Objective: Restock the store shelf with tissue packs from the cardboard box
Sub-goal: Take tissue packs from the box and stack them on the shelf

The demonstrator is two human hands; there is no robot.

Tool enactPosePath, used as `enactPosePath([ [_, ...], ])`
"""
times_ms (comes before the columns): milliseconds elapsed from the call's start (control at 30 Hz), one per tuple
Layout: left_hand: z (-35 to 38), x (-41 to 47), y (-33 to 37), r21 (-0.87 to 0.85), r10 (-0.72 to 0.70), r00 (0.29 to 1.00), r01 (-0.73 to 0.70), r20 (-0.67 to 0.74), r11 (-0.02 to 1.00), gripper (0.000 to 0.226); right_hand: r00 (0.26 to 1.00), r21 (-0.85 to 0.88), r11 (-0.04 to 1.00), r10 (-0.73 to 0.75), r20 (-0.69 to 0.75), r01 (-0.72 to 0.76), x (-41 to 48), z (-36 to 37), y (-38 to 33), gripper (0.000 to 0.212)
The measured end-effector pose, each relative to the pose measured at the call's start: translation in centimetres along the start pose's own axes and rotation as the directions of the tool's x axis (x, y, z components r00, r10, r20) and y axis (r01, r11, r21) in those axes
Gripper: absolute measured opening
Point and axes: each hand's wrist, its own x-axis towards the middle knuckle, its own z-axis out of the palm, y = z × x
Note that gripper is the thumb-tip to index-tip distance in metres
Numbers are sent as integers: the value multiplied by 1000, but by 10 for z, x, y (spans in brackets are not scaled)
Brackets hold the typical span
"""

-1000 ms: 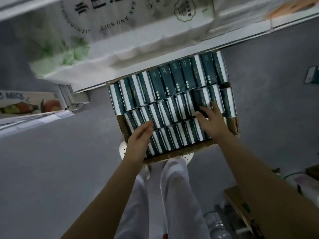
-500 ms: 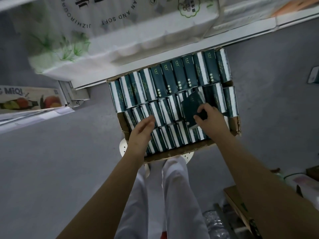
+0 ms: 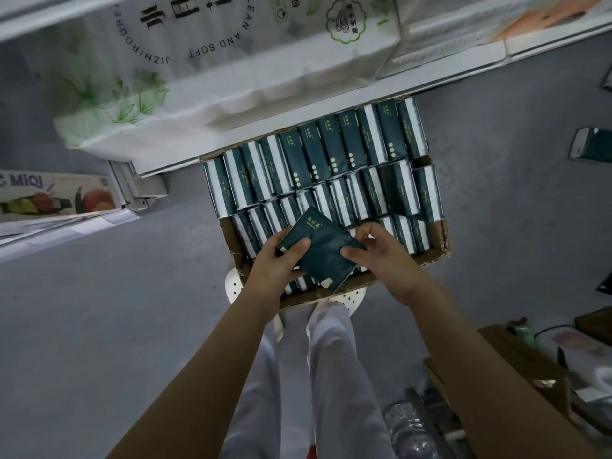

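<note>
1. A dark green, flat rectangular plastic-wrapped tissue pack (image 3: 319, 250) was held up between both hands, lifted clear of the rows below, its broad face turned upward and tilted.
2. The left hand (image 3: 281, 263) was closed on the pack's left corner, with the thumb laid across the face and the fingers tucked underneath. That hold was judged to be carrying the weight.
3. The right hand (image 3: 384, 256) was pinched on the opposite edge, thumb on top, the other fingers loosely bent. This was taken as a steadying hold, perhaps so the pack could be turned.
4. Directly beneath the grip and beyond it, an open brown cardboard box (image 3: 437, 240) was seen. It was packed with rows of matching green-and-white packs (image 3: 331, 160) stood on edge, so that each could be plucked out singly.
5. The slot left by the lifted pack could not be made out, since it was hidden under the hands.
6. Just under the grip, a white perforated round stool (image 3: 354, 298) was seen bearing the box, presumably so the box was raised within easy reach.
7. Farther beyond the grip, a white shelf ledge (image 3: 463, 61) was seen, loaded with a large white printed tissue bundle (image 3: 198, 77).
8. With the box so full, the restocking was judged to be barely begun.
</note>
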Motion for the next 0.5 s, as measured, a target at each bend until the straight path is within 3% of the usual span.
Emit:
enactPosePath([
  [67,-1,0,-3,-19,5,1000,-5,-10,1000,44,987,-112,993,-55,-151,39,2,-4,0,6],
  [100,-2,-1,-5,-29,5,1000,-6,-15,1000,40,956,-269,962,-121,-269,46,6,-11,3,14],
  [167,-4,-2,-8,-41,4,1000,-5,-24,999,32,873,-599,801,-277,-401,-20,16,-25,7,32],
  [267,-7,-2,-12,-42,4,999,-5,-36,999,26,866,-813,573,-347,-360,-108,29,-43,7,47],
  [500,-15,5,-16,-30,2,998,-4,-61,1000,28,939,-891,396,-159,-304,-221,51,-63,2,55],
])
